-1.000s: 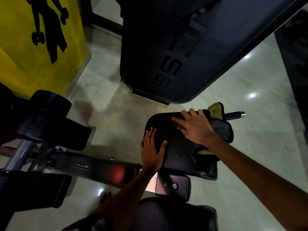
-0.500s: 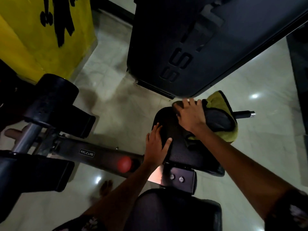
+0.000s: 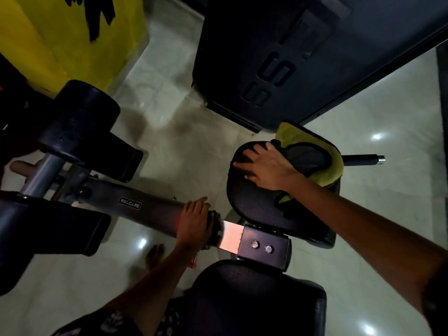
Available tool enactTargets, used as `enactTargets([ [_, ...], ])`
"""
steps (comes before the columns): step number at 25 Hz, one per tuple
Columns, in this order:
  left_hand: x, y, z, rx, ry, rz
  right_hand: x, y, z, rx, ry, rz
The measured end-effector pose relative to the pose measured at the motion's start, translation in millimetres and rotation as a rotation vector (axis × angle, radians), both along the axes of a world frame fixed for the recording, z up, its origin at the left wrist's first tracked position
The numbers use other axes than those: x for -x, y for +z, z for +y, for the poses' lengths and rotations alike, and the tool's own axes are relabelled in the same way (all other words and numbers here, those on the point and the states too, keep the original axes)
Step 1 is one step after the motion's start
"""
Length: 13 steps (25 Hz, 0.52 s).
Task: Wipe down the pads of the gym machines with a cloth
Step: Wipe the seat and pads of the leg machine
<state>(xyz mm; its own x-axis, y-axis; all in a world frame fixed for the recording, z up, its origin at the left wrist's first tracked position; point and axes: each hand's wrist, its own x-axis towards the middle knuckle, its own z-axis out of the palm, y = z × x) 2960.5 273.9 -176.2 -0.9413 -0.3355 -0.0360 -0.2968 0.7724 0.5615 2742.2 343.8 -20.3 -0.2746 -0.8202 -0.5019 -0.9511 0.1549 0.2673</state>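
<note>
1. Now the cloth (image 3: 322, 163) lies bunched on the black pad (image 3: 254, 204), pressed under the right hand (image 3: 269, 166), fingers spread flat.
2. Left hand (image 3: 196, 221) has left the pad and rests flat on the steel bar (image 3: 145, 207).

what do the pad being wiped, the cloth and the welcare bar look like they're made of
Pad: looks like black vinyl or faux leather over padding; pebbled grain, dull sheen.
Cloth: soft plush fabric, likely microfibre; fuzzy yellow-green face, grey inside, dark edging.
Bar: metal, dark painted; its bare end section near the left hand shines like polished steel.
</note>
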Motion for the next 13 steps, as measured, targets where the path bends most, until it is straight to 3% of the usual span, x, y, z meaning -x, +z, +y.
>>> enactTargets([
  [5,0,0,-14,-0.076,0.028,-0.013,17,-5,-16,0.025,-0.263,0.21],
  [9,1,-10,-20,-0.087,0.001,0.102,-16,-11,-7,0.01,-0.019,0.047],
  [13,-3,-7,-19,-0.107,0.009,0.19,-35,25,53,0.098,0.154,-0.059],
])
